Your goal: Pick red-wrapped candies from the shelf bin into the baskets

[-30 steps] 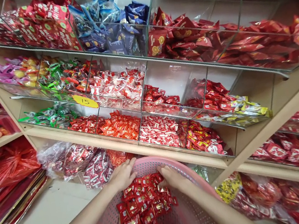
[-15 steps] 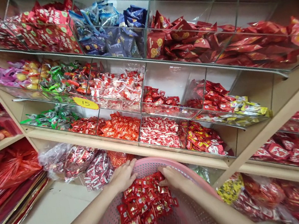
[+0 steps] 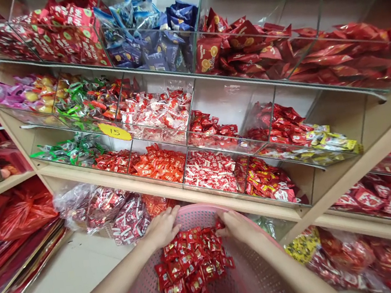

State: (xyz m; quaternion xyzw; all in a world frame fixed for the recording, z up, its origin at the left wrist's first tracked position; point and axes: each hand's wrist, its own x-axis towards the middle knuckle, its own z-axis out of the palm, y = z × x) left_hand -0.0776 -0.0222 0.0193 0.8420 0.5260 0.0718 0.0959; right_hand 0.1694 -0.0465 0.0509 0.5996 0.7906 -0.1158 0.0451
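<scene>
A pink perforated plastic basket (image 3: 136, 292) stands below the shelves, with a pile of small red-wrapped candies (image 3: 188, 260) in it. At the basket's far left rim is my left hand (image 3: 163, 227), its fingers hooked over the edge and the thumb inside. On the right, my right hand (image 3: 235, 227) reaches into the basket beside the pile. Its fingers are closed, and a bit of red wrapper shows at their tips; most of that is hidden.
Clear shelf bins hold blue packets (image 3: 155, 49), red packets (image 3: 249, 43) and orange-red candies (image 3: 161, 164). A yellow price tag (image 3: 115, 131) reads 15. Bagged candies (image 3: 131, 219) lie under the lowest wooden ledge (image 3: 256, 208). Red plastic bags (image 3: 25, 213) lie at left.
My right hand has moved slightly right, away from the candy pile, with red wrapper now at its fingertips. My left hand stays at the rim. The view has shifted a little.
</scene>
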